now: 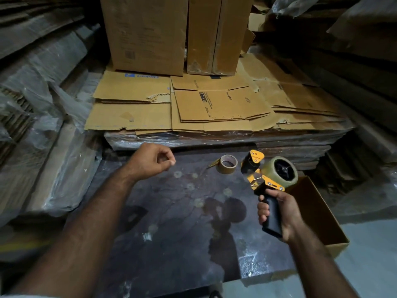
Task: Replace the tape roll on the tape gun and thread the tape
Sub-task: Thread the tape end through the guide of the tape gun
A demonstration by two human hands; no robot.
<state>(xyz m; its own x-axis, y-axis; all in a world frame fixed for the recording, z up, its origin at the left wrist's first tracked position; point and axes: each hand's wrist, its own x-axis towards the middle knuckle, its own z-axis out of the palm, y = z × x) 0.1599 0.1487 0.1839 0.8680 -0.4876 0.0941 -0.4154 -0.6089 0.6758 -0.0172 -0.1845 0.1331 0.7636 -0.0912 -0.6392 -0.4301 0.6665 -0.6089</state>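
Note:
My right hand [279, 214] grips the black handle of a yellow and black tape gun [261, 175], held upright above the dark table [171, 222]. A roll of clear tape [281, 172] sits on the gun's hub. To the gun's left, a nearly used-up brown tape roll [227, 164] lies on the table with a short tail sticking out. My left hand [152, 161] hovers over the table left of that roll, fingers curled with thumb and forefinger pinched; I see nothing in it.
An open cardboard box [318, 214] stands at the table's right edge, under my right wrist. Flattened cartons [214, 106] are stacked behind the table, with upright boxes [148, 33] on them. Plastic-wrapped cardboard bundles [53, 125] crowd the left side.

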